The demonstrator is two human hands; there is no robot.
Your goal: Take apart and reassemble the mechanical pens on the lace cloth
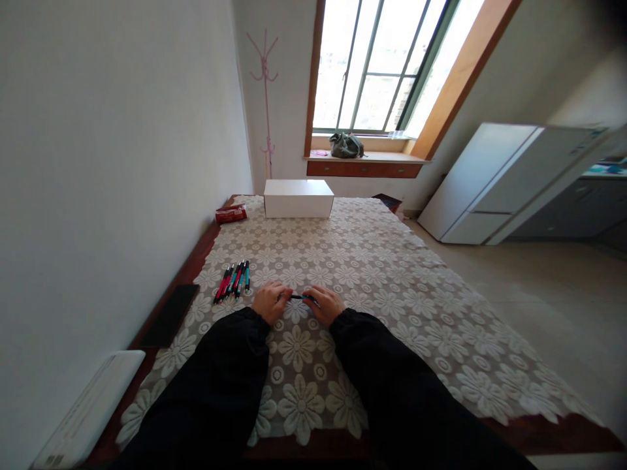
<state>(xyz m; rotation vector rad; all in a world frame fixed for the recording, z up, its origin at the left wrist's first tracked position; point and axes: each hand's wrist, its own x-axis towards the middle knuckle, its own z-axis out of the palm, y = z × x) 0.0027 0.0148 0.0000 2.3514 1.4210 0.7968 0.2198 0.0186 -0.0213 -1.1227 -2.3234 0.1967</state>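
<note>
A white box (298,199) is sitting at the far end of the bench (573,438), and a red packet (231,214) is lying near its left side. Beyond, a pink coat stand (265,68) is rising, and a dark bag (347,146) is resting on the windowsill (392,157).

pens (238,279) at the view's eight o'clock are coloured red, teal and black, the grey-brown tablecloth (421,313) floral-patterned in white.

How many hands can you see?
2: the left hand and the right hand, at opposite ends of one dark pen, over the flowered tablecloth.
</note>
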